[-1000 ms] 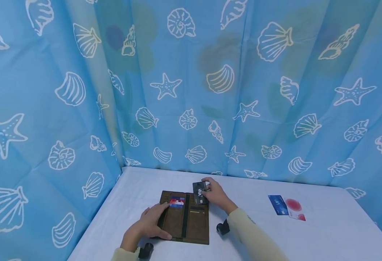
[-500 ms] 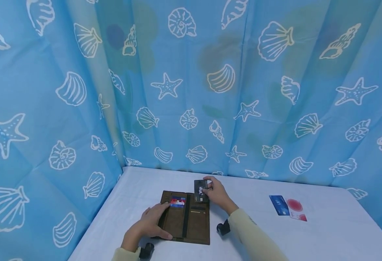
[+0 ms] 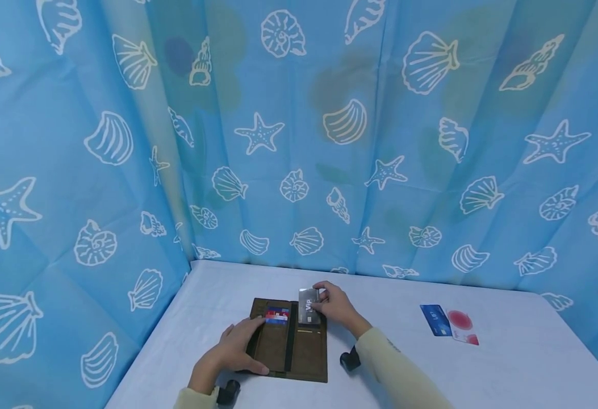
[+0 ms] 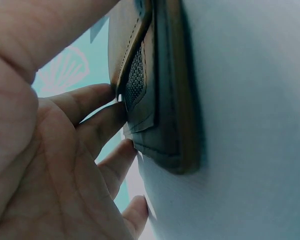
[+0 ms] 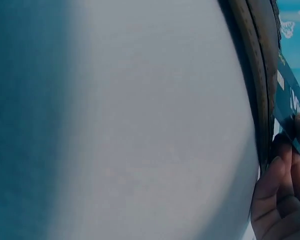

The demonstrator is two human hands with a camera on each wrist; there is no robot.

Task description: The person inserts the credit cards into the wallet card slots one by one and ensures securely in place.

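Note:
A brown wallet (image 3: pixel 309 363) lies unfolded on the white table, a dark strap down its middle. My right hand (image 3: pixel 338 307) pinches a dark VIP card (image 3: pixel 306 307) by its right edge, thumb on the face. The card's lower end overlaps the slots at the top of the wallet's right half. In the right wrist view, the card (image 5: pixel 285 100) leans at the wallet's edge (image 5: pixel 262 90). My left hand (image 3: pixel 237 346) rests on the wallet's left side with fingers extended; in the left wrist view its fingertips touch the wallet (image 4: pixel 165 100). A red and blue card (image 3: pixel 277 316) sits in a left slot.
To the right on the white tablecloth (image 3: pixel 380 363) lie a blue card (image 3: pixel 435 320) and a white card with red circles (image 3: pixel 462 326), partly overlapping. A blue seashell-patterned curtain (image 3: pixel 299 142) stands behind and to the left.
My right hand lifted the VIP card slightly, then brought it down and left toward the right slots; its face now looks brighter. My left hand and the wallet stay in place.

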